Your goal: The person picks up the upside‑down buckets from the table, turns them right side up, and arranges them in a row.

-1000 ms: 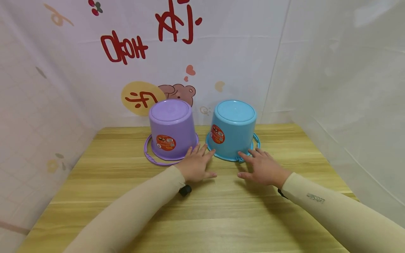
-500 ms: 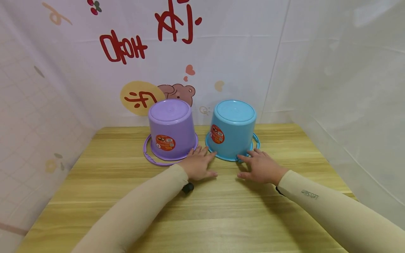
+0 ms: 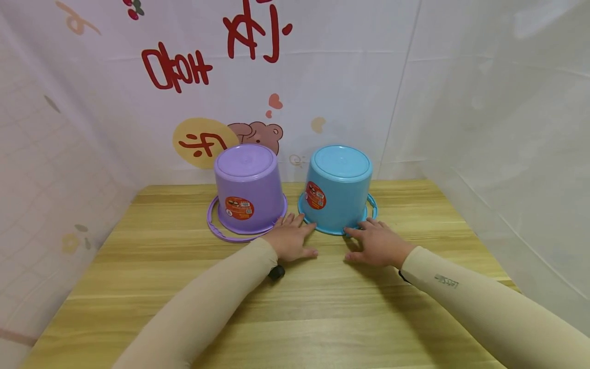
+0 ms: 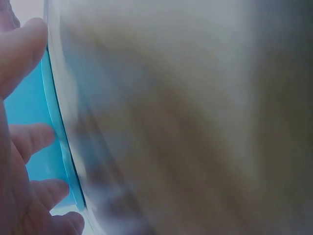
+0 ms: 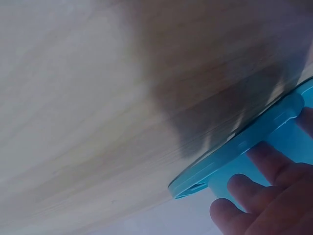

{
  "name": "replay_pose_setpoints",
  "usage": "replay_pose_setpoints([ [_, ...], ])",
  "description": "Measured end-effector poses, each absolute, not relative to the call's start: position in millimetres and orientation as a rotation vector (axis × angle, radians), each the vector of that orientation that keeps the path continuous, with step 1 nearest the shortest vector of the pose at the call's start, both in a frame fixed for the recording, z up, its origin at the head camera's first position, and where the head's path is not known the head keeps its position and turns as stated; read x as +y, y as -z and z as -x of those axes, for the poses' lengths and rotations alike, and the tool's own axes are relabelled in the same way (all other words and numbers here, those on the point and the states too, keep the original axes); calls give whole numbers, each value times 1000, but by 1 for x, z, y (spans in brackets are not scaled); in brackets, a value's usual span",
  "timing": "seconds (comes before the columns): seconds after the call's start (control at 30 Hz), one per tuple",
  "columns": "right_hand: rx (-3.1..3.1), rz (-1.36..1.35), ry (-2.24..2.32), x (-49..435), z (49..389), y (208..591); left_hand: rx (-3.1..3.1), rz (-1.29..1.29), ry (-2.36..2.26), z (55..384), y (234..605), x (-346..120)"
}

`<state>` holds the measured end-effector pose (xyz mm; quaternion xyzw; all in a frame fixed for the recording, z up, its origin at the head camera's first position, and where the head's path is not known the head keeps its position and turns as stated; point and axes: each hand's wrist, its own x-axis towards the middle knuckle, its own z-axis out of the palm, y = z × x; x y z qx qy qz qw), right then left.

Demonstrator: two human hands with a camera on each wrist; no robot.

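Two plastic buckets stand upside down side by side toward the back of the table. The purple bucket point(image 3: 249, 189) is on the left, its handle point(image 3: 216, 228) lying flat around its rim. To its right is the blue bucket point(image 3: 338, 195), with a handle point(image 3: 374, 205) showing at its right side. My left hand point(image 3: 290, 241) has its fingers spread, near the gap between the two rims. Fingers extended, my right hand point(image 3: 378, 243) is at the blue bucket's front right rim. Both wrist views show fingertips close to the blue rim point(image 5: 220, 159).
The wooden table point(image 3: 295, 318) runs back to a white printed cloth point(image 3: 350, 77) hanging behind the buckets. More cloth hangs along the left and right sides. Each bucket carries a red oval sticker point(image 3: 239, 208) on its front.
My left hand has shifted slightly right and forward, and my right hand slightly left. The buckets stay in place, with a slight drift of the whole view.
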<state>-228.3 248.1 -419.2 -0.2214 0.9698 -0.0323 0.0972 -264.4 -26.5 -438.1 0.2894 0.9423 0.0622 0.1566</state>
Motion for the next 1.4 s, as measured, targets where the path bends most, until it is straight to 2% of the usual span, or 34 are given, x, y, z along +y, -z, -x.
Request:
replay_pose_setpoints([
  [1.0,2855,750,166,249,234,419,2783,-781,-316,265,441,-18],
  [1.4,2853,782,200,251,237,422,2861,-917,-132,269,441,-12],
])
